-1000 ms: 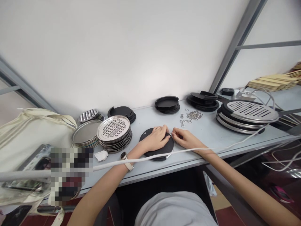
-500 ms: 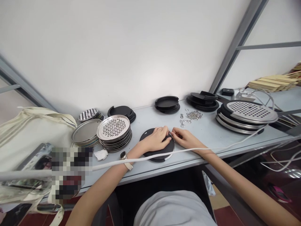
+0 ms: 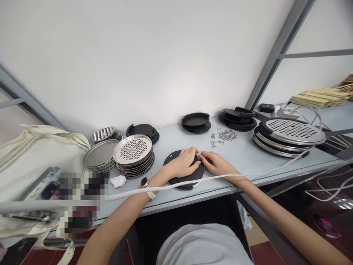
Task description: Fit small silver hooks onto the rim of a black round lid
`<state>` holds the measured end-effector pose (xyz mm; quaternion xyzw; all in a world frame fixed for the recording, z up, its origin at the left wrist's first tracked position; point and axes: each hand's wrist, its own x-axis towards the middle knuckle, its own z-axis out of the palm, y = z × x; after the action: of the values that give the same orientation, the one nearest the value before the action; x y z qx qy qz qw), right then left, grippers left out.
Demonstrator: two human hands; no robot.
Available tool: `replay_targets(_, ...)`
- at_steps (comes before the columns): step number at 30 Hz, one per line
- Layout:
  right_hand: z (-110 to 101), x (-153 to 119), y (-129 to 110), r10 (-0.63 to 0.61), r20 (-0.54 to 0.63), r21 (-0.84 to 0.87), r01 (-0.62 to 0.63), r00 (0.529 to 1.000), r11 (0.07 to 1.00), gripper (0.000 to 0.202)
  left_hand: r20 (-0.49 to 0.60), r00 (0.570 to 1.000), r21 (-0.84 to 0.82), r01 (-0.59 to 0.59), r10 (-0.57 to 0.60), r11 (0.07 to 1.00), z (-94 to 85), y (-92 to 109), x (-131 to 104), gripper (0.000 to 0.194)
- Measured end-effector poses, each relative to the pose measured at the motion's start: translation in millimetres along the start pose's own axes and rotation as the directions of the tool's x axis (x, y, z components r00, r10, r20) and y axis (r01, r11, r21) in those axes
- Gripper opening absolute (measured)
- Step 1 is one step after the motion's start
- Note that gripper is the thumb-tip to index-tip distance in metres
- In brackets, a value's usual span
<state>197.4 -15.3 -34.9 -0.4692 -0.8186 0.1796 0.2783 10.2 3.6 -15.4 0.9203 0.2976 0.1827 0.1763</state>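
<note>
Hands at the black disc (image 3: 176,179)

Our left hand (image 3: 185,163) presses it, fingers bent; our right hand (image 3: 213,163) pinches a small metal clip (image 3: 198,157) (at the rim).

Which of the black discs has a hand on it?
The front disc, the one under the left hand; no hand touches the other black discs.

One black disc (image 3: 168,161) is serving as the centre: three black stacks (image 3: 195,120) are sitting beyond it, three metal stacks (image 3: 134,150) and one white scrap (image 3: 118,181) are lying left, one metal-and-black stack (image 3: 296,130) is standing right, and one clip heap (image 3: 227,135) plus about four loose clips (image 3: 213,145) are lying beyond-right
</note>
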Motion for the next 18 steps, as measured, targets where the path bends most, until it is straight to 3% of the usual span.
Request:
replay_targets(7,-0.6,1.4,-1.8,-0.022,0.007,-0.028,0.022,1.0,0.999,0.03,0.039,0.997,0.096,-0.064,0.061,0.993,0.1,-1.4,1.0,0.015)
replay_targets(18,1.5,0.3,5.2,-0.028,0.037,-0.089,0.031,0.999,0.996,0.028,0.05,0.997,0.068,-0.059,0.056,0.996,-1.9,-0.9,1.7,0.015)
